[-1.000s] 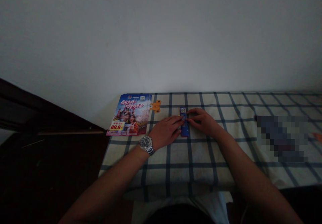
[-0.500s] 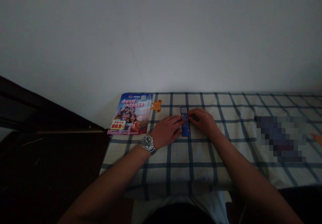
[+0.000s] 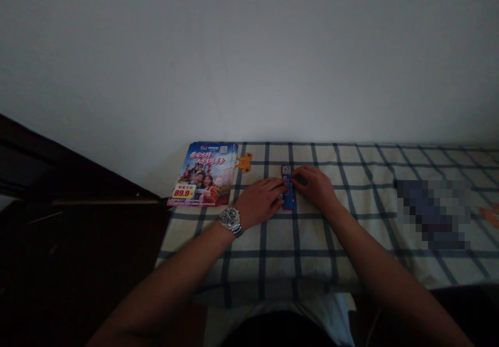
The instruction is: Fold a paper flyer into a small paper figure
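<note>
A narrow folded blue leaflet strip (image 3: 287, 201) with a small QR code at its far end lies on the checked cloth (image 3: 280, 238). My left hand (image 3: 259, 200), with a metal wristwatch on the wrist, rests flat beside the strip's left edge, fingertips pressing on it. My right hand (image 3: 315, 186) lies on the strip's right side with fingers curled down onto it. Both hands hold the strip against the cloth.
A stack of colourful flyers (image 3: 203, 174) lies at the cloth's far left corner, with an orange cartoon figure (image 3: 245, 162) beside it. A blurred dark patch (image 3: 434, 212) sits to the right. Dark furniture (image 3: 70, 191) stands at left; a white wall is behind.
Hardly anything has moved. Both hands stay on the blue strip; the right hand's fingers shifted slightly along it, and the view drifted a little.
</note>
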Demonstrator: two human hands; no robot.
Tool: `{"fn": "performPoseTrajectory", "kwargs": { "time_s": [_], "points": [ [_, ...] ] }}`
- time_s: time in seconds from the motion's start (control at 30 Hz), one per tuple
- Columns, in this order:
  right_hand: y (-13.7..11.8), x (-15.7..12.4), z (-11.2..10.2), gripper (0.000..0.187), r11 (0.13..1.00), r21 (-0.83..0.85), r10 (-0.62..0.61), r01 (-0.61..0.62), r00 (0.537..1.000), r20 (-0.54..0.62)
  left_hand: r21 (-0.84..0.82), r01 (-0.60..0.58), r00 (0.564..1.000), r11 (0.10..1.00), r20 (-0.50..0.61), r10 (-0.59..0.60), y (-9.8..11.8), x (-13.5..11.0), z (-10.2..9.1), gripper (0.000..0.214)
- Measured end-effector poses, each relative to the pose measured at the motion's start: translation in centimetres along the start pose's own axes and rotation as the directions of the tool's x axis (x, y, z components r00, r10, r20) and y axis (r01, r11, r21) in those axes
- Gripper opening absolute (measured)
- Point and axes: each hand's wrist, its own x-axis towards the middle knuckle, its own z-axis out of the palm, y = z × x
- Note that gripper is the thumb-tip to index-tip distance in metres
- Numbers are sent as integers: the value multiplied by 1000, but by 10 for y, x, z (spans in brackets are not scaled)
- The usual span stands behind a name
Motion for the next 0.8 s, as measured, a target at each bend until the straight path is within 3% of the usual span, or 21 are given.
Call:
{"fn": "performPoseTrajectory", "kwargs": {
  "time_s": [0.23, 0.8],
  "points": [
    [-3, 9, 0, 1, 996, -92, 6, -6, 1000, -6, 14, -4, 1000, 1000, -9, 4, 1, 0, 0, 42],
    [0, 37, -1, 7, 991, -130, 39, -37, 999, 11, 4, -2, 1000, 1000, -13, 2, 0, 0, 1, 41]
  ]
}}
